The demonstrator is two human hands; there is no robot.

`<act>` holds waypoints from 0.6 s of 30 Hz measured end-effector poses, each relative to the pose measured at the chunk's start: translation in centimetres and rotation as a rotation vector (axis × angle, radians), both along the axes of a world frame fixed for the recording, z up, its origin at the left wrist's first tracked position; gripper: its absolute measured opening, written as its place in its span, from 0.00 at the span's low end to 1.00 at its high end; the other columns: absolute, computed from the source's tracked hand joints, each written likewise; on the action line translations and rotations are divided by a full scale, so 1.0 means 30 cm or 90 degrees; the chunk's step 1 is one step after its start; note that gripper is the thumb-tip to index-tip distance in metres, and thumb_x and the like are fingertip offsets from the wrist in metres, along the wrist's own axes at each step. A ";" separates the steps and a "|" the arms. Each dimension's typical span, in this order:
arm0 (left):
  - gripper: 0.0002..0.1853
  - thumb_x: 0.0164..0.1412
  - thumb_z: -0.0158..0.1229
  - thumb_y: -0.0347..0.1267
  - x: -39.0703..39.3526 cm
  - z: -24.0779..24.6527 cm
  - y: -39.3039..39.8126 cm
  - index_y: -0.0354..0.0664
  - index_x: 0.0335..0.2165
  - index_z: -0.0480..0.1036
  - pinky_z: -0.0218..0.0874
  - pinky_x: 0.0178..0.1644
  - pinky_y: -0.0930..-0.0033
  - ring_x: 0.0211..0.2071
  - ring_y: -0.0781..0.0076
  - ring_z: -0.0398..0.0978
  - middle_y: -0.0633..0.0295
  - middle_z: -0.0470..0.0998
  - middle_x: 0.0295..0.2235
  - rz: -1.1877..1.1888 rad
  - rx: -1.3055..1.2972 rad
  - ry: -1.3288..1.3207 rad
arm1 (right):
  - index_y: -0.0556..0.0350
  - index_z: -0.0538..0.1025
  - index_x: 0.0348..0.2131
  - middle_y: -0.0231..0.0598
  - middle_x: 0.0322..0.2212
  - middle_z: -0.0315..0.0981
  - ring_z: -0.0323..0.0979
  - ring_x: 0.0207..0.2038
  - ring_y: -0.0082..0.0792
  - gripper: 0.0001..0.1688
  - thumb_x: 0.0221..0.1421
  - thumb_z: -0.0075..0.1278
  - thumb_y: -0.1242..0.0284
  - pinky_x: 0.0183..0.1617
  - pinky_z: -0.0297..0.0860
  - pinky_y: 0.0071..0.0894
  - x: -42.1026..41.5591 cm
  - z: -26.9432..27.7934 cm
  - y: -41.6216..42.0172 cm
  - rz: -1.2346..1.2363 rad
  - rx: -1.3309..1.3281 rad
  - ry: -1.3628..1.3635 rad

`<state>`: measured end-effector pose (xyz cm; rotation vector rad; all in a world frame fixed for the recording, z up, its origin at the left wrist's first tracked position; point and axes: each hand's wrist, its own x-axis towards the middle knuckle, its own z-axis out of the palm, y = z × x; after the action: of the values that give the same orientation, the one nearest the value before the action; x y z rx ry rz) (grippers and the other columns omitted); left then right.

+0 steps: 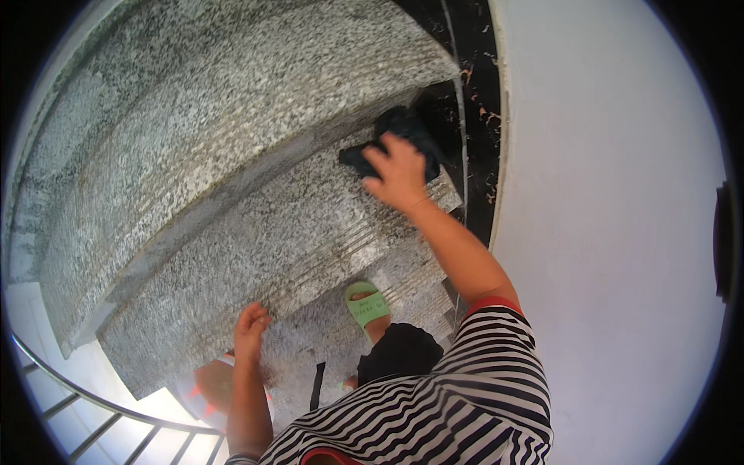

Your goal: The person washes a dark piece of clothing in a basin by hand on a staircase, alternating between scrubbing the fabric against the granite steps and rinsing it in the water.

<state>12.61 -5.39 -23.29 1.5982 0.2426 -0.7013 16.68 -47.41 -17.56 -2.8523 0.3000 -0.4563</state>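
Note:
My right hand [401, 174] presses on a dark cloth [410, 131] at the right end of a speckled grey stone stair tread [244, 250]. Its fingers are spread over the bunched fabric and look blurred. The cloth lies close to the riser [256, 168] of the step above and to the black stone skirting [479, 128]. My left hand [251, 331] hangs over the front part of the stairs, fingers loosely bent, with nothing visible in it. Below it, partly hidden by my forearm, stands a pale bucket [189, 389] with red marks and something brownish inside.
A higher stone step [250, 116] curves across the upper left. Along the right runs a white wall [604, 232]. A metal railing [110, 401] bends around the lower left. My foot in a green slipper [366, 305] stands on the lower step; a dark strap [317, 386] hangs beside my shirt.

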 end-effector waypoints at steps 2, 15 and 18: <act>0.18 0.47 0.47 0.24 -0.007 -0.015 0.024 0.40 0.41 0.65 0.57 0.32 0.79 0.31 0.77 0.69 0.64 0.70 0.33 -0.009 -0.011 -0.014 | 0.35 0.67 0.44 0.47 0.51 0.47 0.45 0.53 0.48 0.33 0.33 0.51 0.52 0.47 0.51 0.55 -0.026 -0.020 -0.113 -0.160 -0.045 0.053; 0.20 0.46 0.49 0.25 -0.063 0.033 0.124 0.41 0.42 0.64 0.57 0.32 0.79 0.31 0.77 0.69 0.64 0.70 0.34 0.026 0.043 -0.019 | 0.54 0.68 0.39 0.56 0.44 0.55 0.54 0.46 0.54 0.28 0.37 0.53 0.60 0.49 0.54 0.43 -0.298 -0.225 -0.125 -0.343 0.110 -0.103; 0.21 0.47 0.46 0.25 -0.096 0.033 0.241 0.40 0.44 0.63 0.58 0.39 0.75 0.37 0.71 0.68 0.59 0.68 0.37 0.047 0.070 -0.013 | 0.55 0.70 0.36 0.53 0.38 0.59 0.58 0.42 0.51 0.24 0.36 0.53 0.64 0.46 0.58 0.40 -0.328 -0.262 -0.094 -0.383 0.073 -0.148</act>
<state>9.72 1.85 -22.29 1.6906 0.3281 -0.6232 6.85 -50.24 -25.43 -2.5197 1.1034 -0.8371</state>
